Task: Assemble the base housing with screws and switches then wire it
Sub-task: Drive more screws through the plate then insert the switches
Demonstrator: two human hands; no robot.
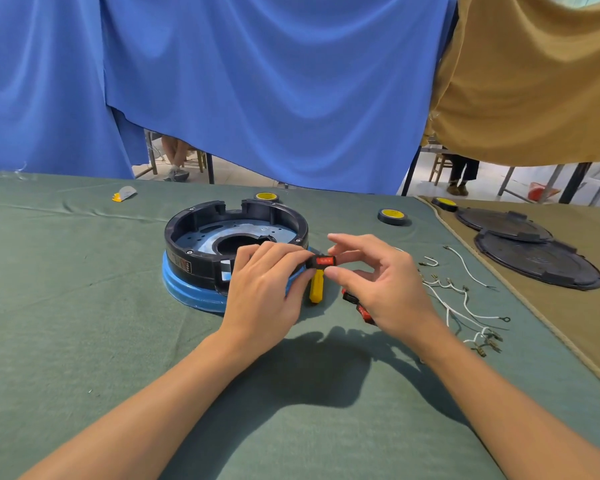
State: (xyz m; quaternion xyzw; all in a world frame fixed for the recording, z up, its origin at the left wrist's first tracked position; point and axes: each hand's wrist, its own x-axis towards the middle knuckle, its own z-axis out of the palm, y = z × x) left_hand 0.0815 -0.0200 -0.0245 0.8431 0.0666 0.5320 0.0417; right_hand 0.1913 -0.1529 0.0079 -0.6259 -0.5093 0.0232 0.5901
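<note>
Both hands meet on one red switch [323, 261]: left hand [264, 289] curled, pinching its left end, right hand [378, 282] pinching the other end with thumb and forefinger, other fingers loose. It's held just right of the housing [201, 233], over a yellow screwdriver [316, 289]; wires [465, 299] lie further right.

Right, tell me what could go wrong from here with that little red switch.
The small red rocker switch is only pinched at its ends by the left hand and right hand, so it could slip and drop. It might go reversed into the round black plastic housing. The loose white wires nearby could snag a wrist.
</note>
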